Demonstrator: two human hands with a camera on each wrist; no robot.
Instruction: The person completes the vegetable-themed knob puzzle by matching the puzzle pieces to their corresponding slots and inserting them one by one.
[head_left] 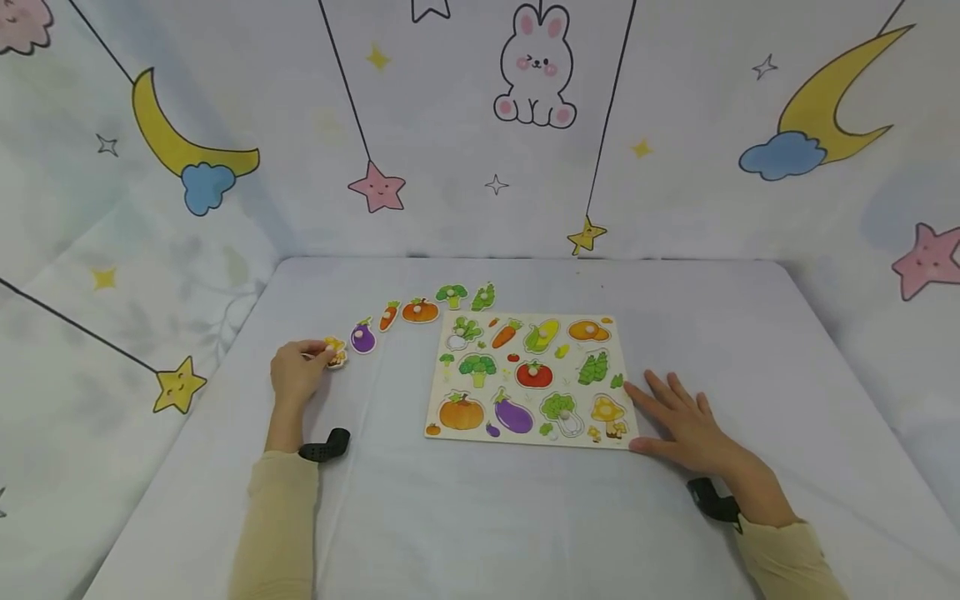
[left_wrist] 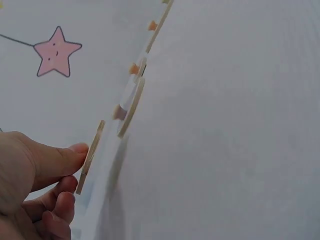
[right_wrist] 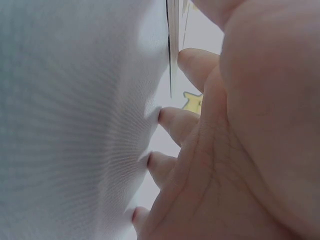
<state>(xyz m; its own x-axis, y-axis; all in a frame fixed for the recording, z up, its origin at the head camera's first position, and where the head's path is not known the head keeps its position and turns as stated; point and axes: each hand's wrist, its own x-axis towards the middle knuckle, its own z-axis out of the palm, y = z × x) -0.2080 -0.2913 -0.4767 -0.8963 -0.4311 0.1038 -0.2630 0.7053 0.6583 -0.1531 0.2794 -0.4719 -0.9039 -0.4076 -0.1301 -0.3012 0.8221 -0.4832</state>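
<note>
At the left of the table my left hand (head_left: pixel 297 371) pinches a mushroom puzzle piece (head_left: pixel 337 352) between thumb and fingers. Edge-on in the left wrist view, the mushroom piece (left_wrist: pixel 90 159) shows its thin wooden side, tilted, with the thumb (left_wrist: pixel 75 156) at its upper face. The puzzle board (head_left: pixel 435 375), printed with vegetables, lies flat in the middle of the table. My right hand (head_left: pixel 686 425) rests by the board's right edge, fingers spread, with thumb and index fingertip at that edge. In the right wrist view its other fingertips (right_wrist: pixel 162 116) touch the cloth.
From the left hand to the board's top left runs a curved row of loose pieces: eggplant (head_left: pixel 363 337), carrot (head_left: pixel 388 316), pumpkin (head_left: pixel 420 311), broccoli (head_left: pixel 452 295) and peas (head_left: pixel 483 297). White cloth (head_left: pixel 525 525) covers the table, and a printed curtain (head_left: pixel 450 125) hangs behind.
</note>
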